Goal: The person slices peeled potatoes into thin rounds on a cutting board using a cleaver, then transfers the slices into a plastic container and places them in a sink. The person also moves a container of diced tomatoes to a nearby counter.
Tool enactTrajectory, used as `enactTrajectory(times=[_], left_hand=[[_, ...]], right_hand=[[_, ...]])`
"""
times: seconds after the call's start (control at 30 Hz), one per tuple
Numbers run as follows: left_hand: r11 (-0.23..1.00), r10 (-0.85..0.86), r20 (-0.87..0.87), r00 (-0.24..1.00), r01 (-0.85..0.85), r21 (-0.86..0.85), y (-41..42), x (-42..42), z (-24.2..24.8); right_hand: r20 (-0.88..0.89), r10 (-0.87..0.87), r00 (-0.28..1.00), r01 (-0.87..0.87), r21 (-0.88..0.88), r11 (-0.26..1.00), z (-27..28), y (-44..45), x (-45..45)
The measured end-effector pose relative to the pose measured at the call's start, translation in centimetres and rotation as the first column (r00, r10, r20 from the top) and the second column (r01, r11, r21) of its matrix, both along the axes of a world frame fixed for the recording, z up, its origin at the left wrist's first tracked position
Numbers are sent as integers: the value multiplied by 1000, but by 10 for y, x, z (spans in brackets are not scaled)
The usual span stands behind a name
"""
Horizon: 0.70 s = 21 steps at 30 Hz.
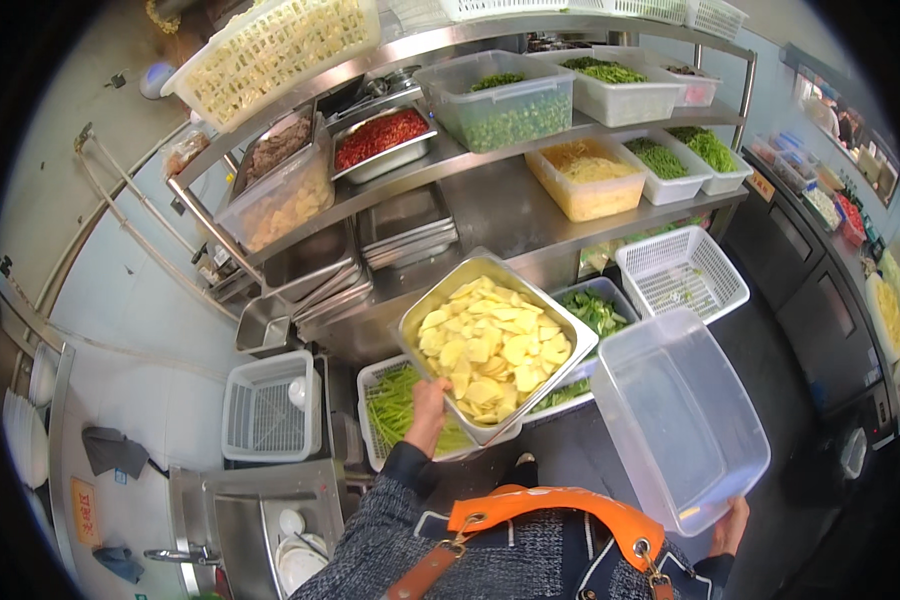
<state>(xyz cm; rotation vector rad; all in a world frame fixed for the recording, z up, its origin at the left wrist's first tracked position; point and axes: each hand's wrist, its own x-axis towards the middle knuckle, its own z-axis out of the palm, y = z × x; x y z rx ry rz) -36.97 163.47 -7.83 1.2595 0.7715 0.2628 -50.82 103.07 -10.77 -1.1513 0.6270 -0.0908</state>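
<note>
My left hand (427,412) grips the near left rim of a deep stainless steel pan (581,341) filled with sliced potatoes (495,337). The pan is held up in the middle of the view, tilted, above white baskets of green vegetables. At the right, my right hand (730,525) is closed on the lower end of a translucent plastic tub (682,427). Nothing shows inside that tub. It is tipped and hangs beside the pan, near its right corner; whether the two touch, I cannot tell. The fingertips of my right hand are partly hidden.
Ahead stands a steel shelf rack (495,214) with tubs of cut vegetables, a pan of chopped red peppers (382,139) and stacked steel pans (405,225). White baskets (682,274) sit low at right and left. A sink (247,525) holds dishes at lower left; dark refrigerated cabinets (810,285) line the right.
</note>
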Motion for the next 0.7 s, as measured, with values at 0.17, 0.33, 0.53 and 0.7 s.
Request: enactTrajectory(times=[0.17,0.33,0.53,0.7], left_hand=[[989,-147,34,989,147,8,-17,110,-1],[975,-223,62,973,224,-9,-18,190,-9],[977,-213,80,974,212,18,-3,261,-49],[955,-202,-41,978,206,215,16,297,-66]], right_hand=[[14,-171,985,171,22,985,-13,-11,-14],[-63,-365,929,369,55,928,-29,-8,-28],[-205,-492,846,479,-112,871,-22,12,-38],[-83,-478,874,480,6,877,-15,33,-22]])
